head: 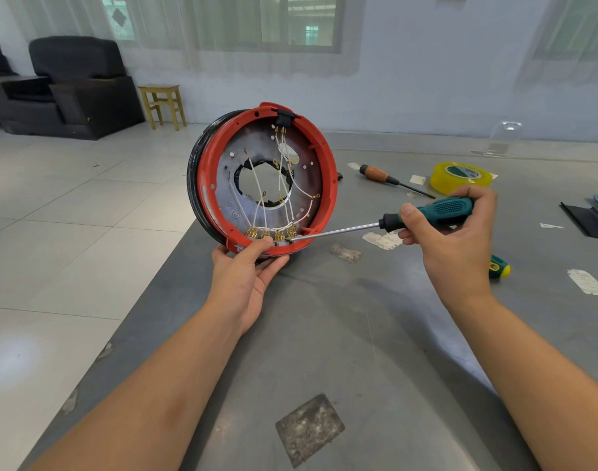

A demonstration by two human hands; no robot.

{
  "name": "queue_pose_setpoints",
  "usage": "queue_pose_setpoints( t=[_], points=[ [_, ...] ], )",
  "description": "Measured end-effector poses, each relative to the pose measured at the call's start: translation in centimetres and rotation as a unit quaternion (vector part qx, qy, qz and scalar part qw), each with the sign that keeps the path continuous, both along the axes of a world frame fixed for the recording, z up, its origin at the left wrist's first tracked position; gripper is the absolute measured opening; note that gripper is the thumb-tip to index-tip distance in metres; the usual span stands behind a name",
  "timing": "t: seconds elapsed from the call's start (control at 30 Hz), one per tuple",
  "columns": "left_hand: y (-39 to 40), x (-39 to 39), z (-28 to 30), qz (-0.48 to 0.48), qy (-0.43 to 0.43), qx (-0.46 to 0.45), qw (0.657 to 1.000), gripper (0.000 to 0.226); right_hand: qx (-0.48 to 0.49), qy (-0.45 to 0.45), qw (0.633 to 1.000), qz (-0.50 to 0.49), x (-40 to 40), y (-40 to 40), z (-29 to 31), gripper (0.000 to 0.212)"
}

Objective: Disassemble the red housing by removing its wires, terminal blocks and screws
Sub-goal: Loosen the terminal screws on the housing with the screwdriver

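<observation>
The round red housing [330,171] stands on edge above the grey table, its open side toward me. White wires [292,198] with brass ring lugs cross its metal plate down to a row of brass terminal blocks [272,233] at the bottom rim. A black connector [284,117] sits at the top. My left hand [248,270] grips the housing's lower rim, thumb by the terminals. My right hand [452,232] grips a teal-handled screwdriver [437,212], whose tip touches the rightmost terminal block.
On the grey table [325,334] lie an orange-handled screwdriver [379,174], a yellow tape roll [462,176], a green-yellow tool [500,268] behind my right wrist, paper scraps and a black sheet [588,219] at the right edge. A sofa and wooden stool [163,103] stand far left.
</observation>
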State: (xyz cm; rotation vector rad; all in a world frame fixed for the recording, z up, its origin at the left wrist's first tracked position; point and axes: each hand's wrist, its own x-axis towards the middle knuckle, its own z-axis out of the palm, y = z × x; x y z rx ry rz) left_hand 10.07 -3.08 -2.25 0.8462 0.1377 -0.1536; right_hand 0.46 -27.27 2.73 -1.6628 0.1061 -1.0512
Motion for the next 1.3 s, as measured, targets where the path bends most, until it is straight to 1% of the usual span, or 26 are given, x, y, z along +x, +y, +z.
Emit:
queue_pose_setpoints(
  t=[0.17,0.3,0.37,0.43,0.57,0.7,0.8,0.87,0.93,1.13,1.2,1.3],
  points=[
    [0.1,0.0,0.0,-0.003,0.001,0.004,1.000,0.058,0.012,0.015,1.000,0.000,0.0,-0.2,-0.1,0.050],
    [0.2,0.0,0.1,-0.005,0.002,0.009,1.000,0.055,0.011,0.033,0.999,0.019,0.0,-1.4,0.3,0.029],
    [0.2,0.0,0.1,-0.004,0.001,0.016,1.000,0.054,-0.004,0.060,0.998,0.027,-0.2,-2.6,0.7,0.024],
    [0.1,0.0,0.2,-0.003,0.000,0.024,1.000,0.055,-0.022,0.106,0.993,0.048,-0.4,-3.7,1.1,0.025],
    [0.1,0.0,0.3,-0.005,-0.004,0.034,0.999,0.055,-0.070,0.200,0.969,0.130,-0.8,-5.7,1.5,0.031],
    [0.1,0.1,0.2,-0.017,-0.005,0.046,0.999,0.044,-0.103,0.263,0.941,0.188,-1.4,-6.8,1.5,0.027],
    [0.2,0.2,0.3,-0.023,-0.005,0.040,0.999,0.050,-0.137,0.326,0.909,0.218,-1.8,-6.9,0.5,0.035],
    [0.3,0.2,0.3,-0.028,-0.008,0.034,0.999,0.051,-0.163,0.353,0.892,0.230,-2.0,-6.6,-0.9,0.040],
    [0.3,0.2,0.2,-0.029,-0.009,0.030,0.999,0.052,-0.196,0.355,0.887,0.220,-2.2,-6.4,-2.1,0.040],
    [0.3,0.3,0.1,-0.030,-0.009,0.020,0.999,0.053,-0.260,0.306,0.895,0.196,-2.5,-6.2,-2.8,0.037],
    [0.3,0.4,0.0,-0.029,-0.008,0.016,0.999,0.054,-0.306,0.297,0.885,0.184,-2.7,-5.7,-2.9,0.038],
    [0.3,0.5,0.0,-0.023,-0.010,0.010,1.000,0.055,-0.387,0.273,0.866,0.158,-3.0,-4.8,-3.1,0.047]
  ],
)
